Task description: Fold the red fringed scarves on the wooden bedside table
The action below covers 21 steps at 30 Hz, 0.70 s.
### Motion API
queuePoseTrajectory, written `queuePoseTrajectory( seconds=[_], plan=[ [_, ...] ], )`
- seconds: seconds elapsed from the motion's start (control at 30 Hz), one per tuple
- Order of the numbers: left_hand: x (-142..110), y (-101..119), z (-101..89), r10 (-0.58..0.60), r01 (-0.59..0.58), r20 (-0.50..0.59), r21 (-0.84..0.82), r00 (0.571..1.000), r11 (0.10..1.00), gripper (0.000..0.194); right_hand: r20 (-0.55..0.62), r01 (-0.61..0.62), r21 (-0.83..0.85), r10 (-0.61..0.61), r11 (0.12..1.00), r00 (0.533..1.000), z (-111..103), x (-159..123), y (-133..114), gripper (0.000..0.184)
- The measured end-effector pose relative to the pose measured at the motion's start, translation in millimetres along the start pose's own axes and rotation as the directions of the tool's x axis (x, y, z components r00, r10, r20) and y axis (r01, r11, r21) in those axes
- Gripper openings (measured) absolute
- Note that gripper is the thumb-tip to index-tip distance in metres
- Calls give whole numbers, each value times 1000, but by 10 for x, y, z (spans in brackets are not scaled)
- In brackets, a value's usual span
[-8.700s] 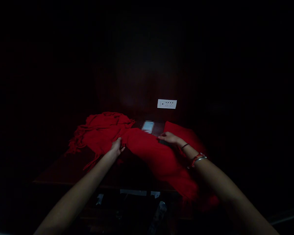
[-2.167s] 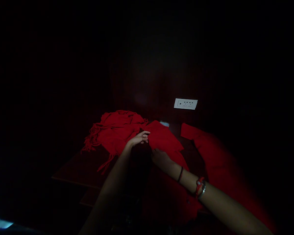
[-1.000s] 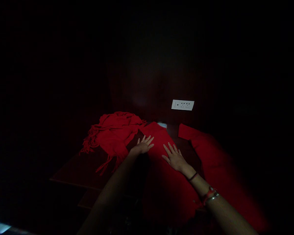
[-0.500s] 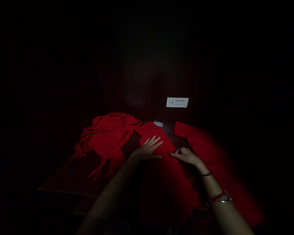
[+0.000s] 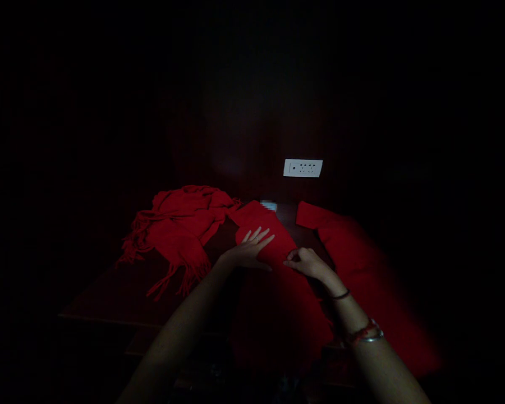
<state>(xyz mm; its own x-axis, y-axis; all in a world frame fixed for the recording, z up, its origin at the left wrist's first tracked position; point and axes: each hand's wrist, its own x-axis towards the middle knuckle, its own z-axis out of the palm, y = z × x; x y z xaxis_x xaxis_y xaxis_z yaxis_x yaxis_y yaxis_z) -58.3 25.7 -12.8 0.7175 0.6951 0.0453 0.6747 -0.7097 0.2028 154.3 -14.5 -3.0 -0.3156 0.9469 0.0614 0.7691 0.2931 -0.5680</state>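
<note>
A long red scarf (image 5: pixel 273 303) lies flat down the middle of the table. My left hand (image 5: pixel 247 251) rests on its upper part, fingers spread, palm down, a ring on one finger. Over the scarf's right edge is my right hand (image 5: pixel 306 262), with thumb and fingertips closed in a pinch at the cloth surface. Whether the pinch has cloth or some tiny thing in it cannot be made out. The scarf's near end fades into darkness.
A crumpled red fringed scarf (image 5: pixel 189 216) lies at the left of the dark table (image 5: pixel 105 297). Another length of red cloth (image 5: pixel 362 269) stretches along the right. At the back are a small blurred pale object (image 5: pixel 269 206) and a white wall socket (image 5: pixel 303 168). Surroundings are very dark.
The whole view has shifted slightly. My right hand's pinched fingertips have moved a little left, further over the scarf. My left hand stays spread on the cloth.
</note>
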Motion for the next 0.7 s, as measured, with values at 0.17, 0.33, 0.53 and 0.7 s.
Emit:
queuePoseTrajectory(
  seconds=[0.17,0.33,0.53,0.7],
  plan=[
    [9,-14,10,2,-2,-1,-6,1000,1000,99,75,-45,155,34,987,997,54,14,15,7],
    [16,-26,17,-3,3,-10,-18,1000,1000,102,239,-184,391,93,902,967,29,-18,-16,4],
    [3,-19,-5,-13,13,-7,-23,1000,1000,104,240,-253,522,144,814,960,-76,-90,-60,32],
    [-7,-34,4,-42,41,-9,-14,999,999,108,212,-268,724,165,636,963,-162,-97,-59,31]
  ],
)
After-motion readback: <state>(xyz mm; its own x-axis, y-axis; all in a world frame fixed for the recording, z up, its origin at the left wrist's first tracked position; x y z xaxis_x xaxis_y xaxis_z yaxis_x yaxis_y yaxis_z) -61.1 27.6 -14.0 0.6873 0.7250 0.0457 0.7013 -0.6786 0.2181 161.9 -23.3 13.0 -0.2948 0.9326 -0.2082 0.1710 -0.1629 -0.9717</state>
